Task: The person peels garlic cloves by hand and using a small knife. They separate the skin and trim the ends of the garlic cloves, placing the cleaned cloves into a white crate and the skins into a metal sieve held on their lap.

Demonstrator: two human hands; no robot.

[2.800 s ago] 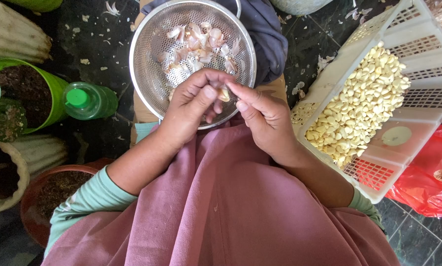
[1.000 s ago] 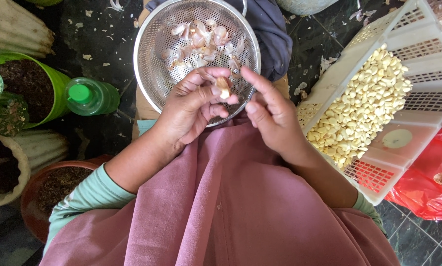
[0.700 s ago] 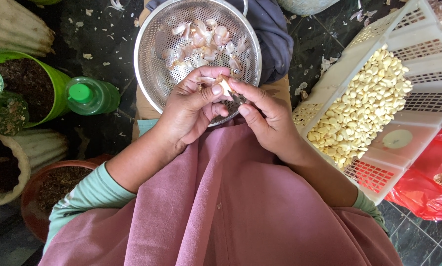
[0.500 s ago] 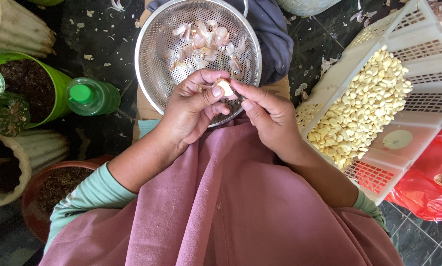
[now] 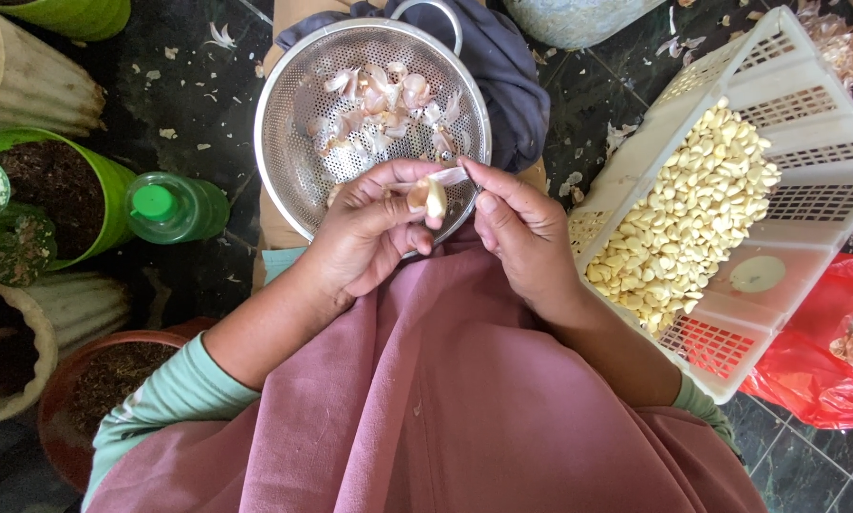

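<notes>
Garlic clove (image 5: 428,198) pinched in left hand (image 5: 369,237), right hand (image 5: 521,237) touching

One camera sits on the person's head, looking straight down. It hangs close above the hands (image 5: 445,237), lap and floor (image 5: 208,104).

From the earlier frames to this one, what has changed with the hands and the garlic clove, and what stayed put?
The left hand still pinches the garlic clove over the colander. The right hand, briefly drawn apart a second ago, is back at the clove, pulling a strip of skin off it. The white basket of peeled cloves, green bottle and plant pots stayed put.
</notes>
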